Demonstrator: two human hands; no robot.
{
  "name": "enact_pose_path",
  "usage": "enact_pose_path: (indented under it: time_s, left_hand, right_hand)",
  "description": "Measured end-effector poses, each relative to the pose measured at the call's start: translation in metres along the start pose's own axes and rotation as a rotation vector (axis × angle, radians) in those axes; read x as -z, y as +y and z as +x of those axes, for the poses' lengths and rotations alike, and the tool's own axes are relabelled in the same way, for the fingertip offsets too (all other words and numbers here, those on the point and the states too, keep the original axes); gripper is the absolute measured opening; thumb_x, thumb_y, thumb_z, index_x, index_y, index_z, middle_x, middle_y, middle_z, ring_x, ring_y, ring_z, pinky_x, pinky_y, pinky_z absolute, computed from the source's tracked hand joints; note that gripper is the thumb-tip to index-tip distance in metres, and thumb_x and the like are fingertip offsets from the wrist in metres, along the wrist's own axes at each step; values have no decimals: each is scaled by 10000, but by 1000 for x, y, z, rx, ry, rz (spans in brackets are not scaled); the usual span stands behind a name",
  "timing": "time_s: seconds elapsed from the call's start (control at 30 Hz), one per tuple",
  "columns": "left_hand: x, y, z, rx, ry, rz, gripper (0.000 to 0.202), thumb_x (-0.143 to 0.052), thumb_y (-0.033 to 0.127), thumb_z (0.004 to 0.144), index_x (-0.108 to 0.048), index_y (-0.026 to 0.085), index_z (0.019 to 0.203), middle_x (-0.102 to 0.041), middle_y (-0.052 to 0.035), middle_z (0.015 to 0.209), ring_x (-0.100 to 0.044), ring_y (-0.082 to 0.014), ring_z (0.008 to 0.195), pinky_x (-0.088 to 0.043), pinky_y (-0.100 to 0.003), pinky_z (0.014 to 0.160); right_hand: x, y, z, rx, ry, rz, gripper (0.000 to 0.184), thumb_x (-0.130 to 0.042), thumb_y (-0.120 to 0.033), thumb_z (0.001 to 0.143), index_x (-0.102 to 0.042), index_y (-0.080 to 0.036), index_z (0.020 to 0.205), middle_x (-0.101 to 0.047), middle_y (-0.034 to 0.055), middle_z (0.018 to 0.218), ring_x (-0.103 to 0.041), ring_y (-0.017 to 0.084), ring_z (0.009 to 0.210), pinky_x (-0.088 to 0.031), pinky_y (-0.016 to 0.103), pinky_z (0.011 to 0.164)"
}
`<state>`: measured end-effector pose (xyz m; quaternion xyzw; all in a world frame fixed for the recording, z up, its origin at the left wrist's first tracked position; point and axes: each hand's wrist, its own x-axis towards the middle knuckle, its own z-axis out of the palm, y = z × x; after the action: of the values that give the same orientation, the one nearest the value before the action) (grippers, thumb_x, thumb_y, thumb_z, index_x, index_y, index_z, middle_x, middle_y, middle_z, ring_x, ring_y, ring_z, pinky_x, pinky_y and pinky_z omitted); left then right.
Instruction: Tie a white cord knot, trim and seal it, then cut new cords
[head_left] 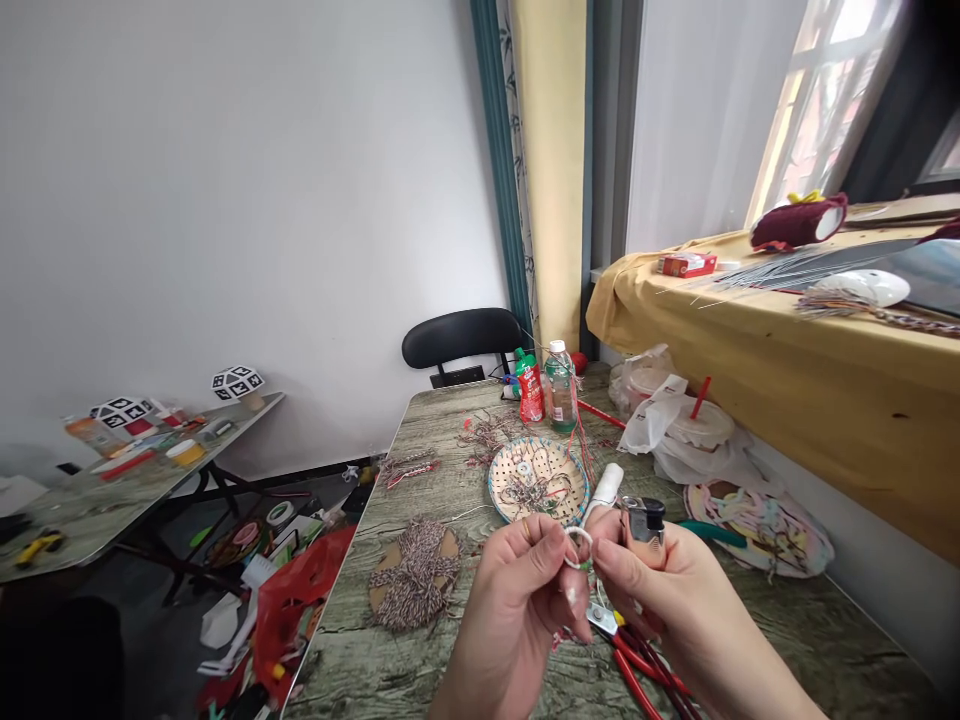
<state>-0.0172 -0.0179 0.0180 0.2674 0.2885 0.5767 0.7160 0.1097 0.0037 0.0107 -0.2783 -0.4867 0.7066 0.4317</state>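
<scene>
Between the fingertips of both hands is a small white ring (578, 566), held up over the near part of the wooden table. My left hand (521, 580) pinches its left side between thumb and fingers. On the other side, the thumb and fingers of my right hand (664, 580) close on the ring. That hand also keeps a lighter (645, 522) with a black-and-metal top tucked in its fingers. Red-handled pliers (634, 680) lie below the right hand, partly covered by it. Just beyond the hands stands a shallow woven basket (495, 492) with tangled cords in it.
A cardboard disc wound with mottled yarn (416, 578) lies left of the hands. Behind the basket stand a clear bottle (561, 390) and a red pouch (531, 395). A white roll (608, 484), plastic-wrapped cups (697, 425) and a cord-covered pad (787, 530) sit to the right.
</scene>
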Motion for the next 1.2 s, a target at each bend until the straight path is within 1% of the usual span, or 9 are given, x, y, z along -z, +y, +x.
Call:
enact_pose_path:
  time_s: [0.17, 0.3, 0.47, 0.57, 0.67, 0.77, 0.9, 1.03, 1.2]
  left_hand:
    - [3, 5, 2, 124, -89, -57, 164, -665, 197, 718, -579, 95, 622, -414, 51, 455, -341, -23, 370, -342, -110, 336]
    - [3, 9, 1, 197, -122, -98, 167, -661, 175, 713, -579, 91, 594, -362, 63, 439, -307, -14, 360, -309, -96, 326]
    - [1, 9, -2, 140, -120, -117, 191, -551, 127, 799, -590, 74, 620, -389, 49, 469, -340, -16, 378, -364, -99, 356]
    - [-1, 7, -2, 125, -120, -107, 219, -525, 131, 817, -581, 74, 614, -405, 43, 472, -352, -19, 380, -383, -103, 353]
    - [-3, 3, -2, 100, -80, -21, 221, -547, 182, 818, -570, 91, 618, -439, 32, 469, -391, -35, 398, -410, -116, 359]
    - [-6, -1, -3, -84, 51, 159, 125, -650, 240, 753, -620, 139, 821, -574, -2, 674, -481, -61, 472, -463, -166, 398]
    - [-6, -3, -6, -479, 153, 521, 308, -738, 132, 651, -697, 254, 931, -631, 7, 838, -575, -88, 649, -494, -177, 568]
    - [-2, -3, -7, -718, 155, 751, 206, -680, 70, 701, -742, 254, 767, -673, 15, 703, -608, -103, 678, -482, -181, 628]
    - [1, -3, -8, -794, 139, 819, 203, -650, 60, 725, -715, 245, 778, -656, 26, 705, -589, -97, 658, -460, -186, 601]
  right_hand:
    - [0, 3, 0, -81, -54, 145, 335, -654, -400, 755, -485, -156, 601, -271, -98, 432, -134, 32, 412, -91, 209, 401]
    - [-1, 8, 1, 13, -40, 72, 333, -665, -412, 740, -522, -154, 586, -299, -72, 484, -198, 51, 443, -152, 214, 415]
    - [2, 15, 0, 42, -64, 149, 301, -637, -444, 752, -646, -145, 715, -371, -55, 484, -194, 48, 432, -154, 216, 417]
    - [-1, 11, -2, 35, -120, 148, 242, -655, -387, 750, -654, -147, 717, -534, 3, 587, -344, 57, 442, -271, 210, 437]
    - [-5, 7, -2, 49, -141, 217, 205, -628, -344, 777, -620, -166, 674, -566, 26, 655, -506, 135, 575, -407, 262, 519]
    - [-5, 8, 0, 55, 26, 205, 269, -637, -359, 771, -546, -166, 608, -426, -37, 538, -353, 78, 478, -316, 203, 430]
    - [-3, 10, -1, 79, 145, 142, 297, -665, -374, 752, -522, -156, 610, -283, -82, 476, -191, 43, 443, -150, 196, 414]
    - [-5, 8, -4, 133, 81, 96, 259, -625, -383, 779, -611, -155, 657, -343, -58, 500, -233, 48, 441, -165, 205, 411]
    - [-4, 2, -5, 335, 333, -89, 129, -670, -323, 742, -667, -216, 671, -499, -9, 699, -407, 85, 584, -305, 194, 477]
